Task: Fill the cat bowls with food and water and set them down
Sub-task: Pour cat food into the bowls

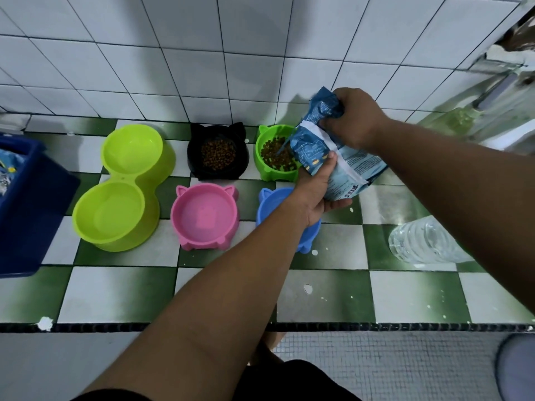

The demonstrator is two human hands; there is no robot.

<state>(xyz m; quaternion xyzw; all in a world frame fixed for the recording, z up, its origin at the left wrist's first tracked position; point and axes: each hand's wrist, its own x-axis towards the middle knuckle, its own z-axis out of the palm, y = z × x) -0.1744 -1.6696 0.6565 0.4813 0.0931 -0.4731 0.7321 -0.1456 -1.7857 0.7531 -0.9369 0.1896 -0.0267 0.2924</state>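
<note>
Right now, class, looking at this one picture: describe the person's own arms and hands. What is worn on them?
The left forearm and right forearm are bare as far as the frame shows: no sleeves in view. The left hand and right hand wear no gloves, and no watch, ring or bracelet shows.

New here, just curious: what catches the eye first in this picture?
A blue food bag is tilted over a green bowl of kibble by the wall, the right hand gripping its top, the left hand its underside. A black bowl left of it holds kibble too.
</note>
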